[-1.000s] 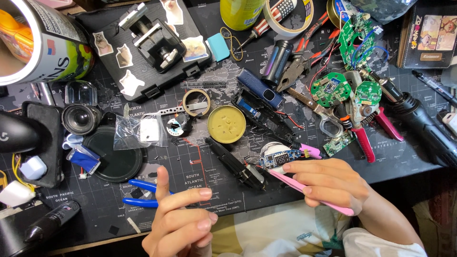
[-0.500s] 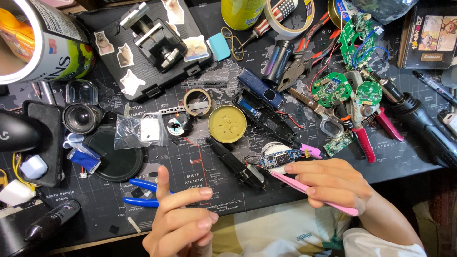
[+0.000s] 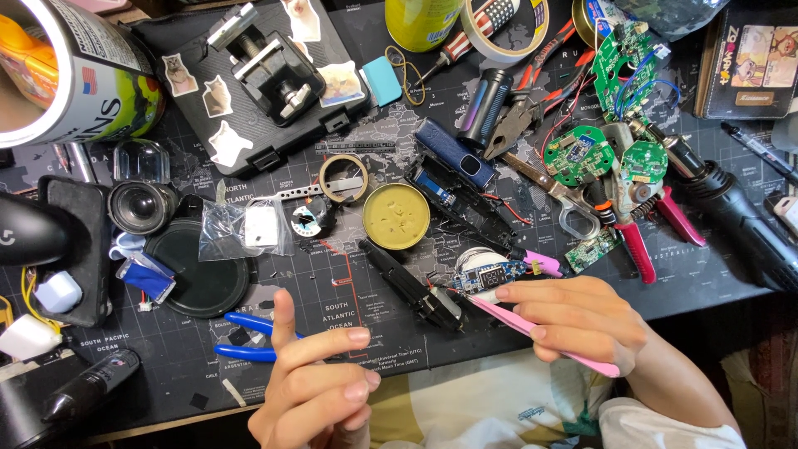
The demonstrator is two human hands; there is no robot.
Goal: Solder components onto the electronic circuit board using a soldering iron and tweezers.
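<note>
Right hand grip: the right hand [image 3: 582,320] is pinching a pair of slim pink plastic tweezers [image 3: 532,328] between thumb and fingers, clenched on the middle of the tool.
Left hand: the left hand [image 3: 320,387] is holding nothing, hovering half curled with the index finger raised above the two blue plier handles [image 3: 249,337].
Change since earlier: both hands are staying almost where they were a second ago; the tweezers are keeping the same slant, and the things on the mat are lying unmoved.
Tweezers, axis and heading: the long axis is running diagonally, tips pointing up-left, blunt end down-right past the heel of the right hand.
Tips: they are resting at the lower edge of a small blue circuit module with a dark digit display [image 3: 490,277], just beside a black elongated plastic housing [image 3: 411,287].
Module position: it is sitting near the front middle of the dark map-printed desk mat [image 3: 349,283], over a round white part, with a pink piece at its right end.
Containers: a shallow round yellow tin [image 3: 396,216] is lying open just above, with only its yellowish inside showing; a clear plastic bag [image 3: 245,226] is holding a small white square piece.
Further out: green round circuit boards [image 3: 611,158] are lying to the upper right, beside red-handled pliers [image 3: 636,241].
</note>
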